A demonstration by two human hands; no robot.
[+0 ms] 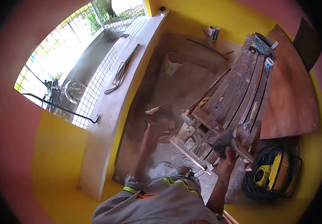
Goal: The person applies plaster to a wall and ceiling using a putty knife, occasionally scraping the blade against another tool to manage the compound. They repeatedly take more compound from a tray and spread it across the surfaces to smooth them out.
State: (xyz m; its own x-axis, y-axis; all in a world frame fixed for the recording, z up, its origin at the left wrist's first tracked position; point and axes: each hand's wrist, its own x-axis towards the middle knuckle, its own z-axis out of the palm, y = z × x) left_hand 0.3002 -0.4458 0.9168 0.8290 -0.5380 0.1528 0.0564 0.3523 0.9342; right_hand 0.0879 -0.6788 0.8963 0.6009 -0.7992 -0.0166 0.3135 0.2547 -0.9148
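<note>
My left hand is raised left of the wooden bench and smeared by motion. A pale, thin sliver shows at its fingers; whether they grip it is unclear. Over the near end of the long plank bench, my right hand is closed round a dark, blurred object that I cannot identify. Beside that object lies a pale tool or brush on the planks. The near end of the bench has a rough wooden frame.
A dark bucket and a white tub stand at the bench's far end. On the right are a leaning brown board and a yellow machine with coiled hose. A ledge with a hand tool runs along the left.
</note>
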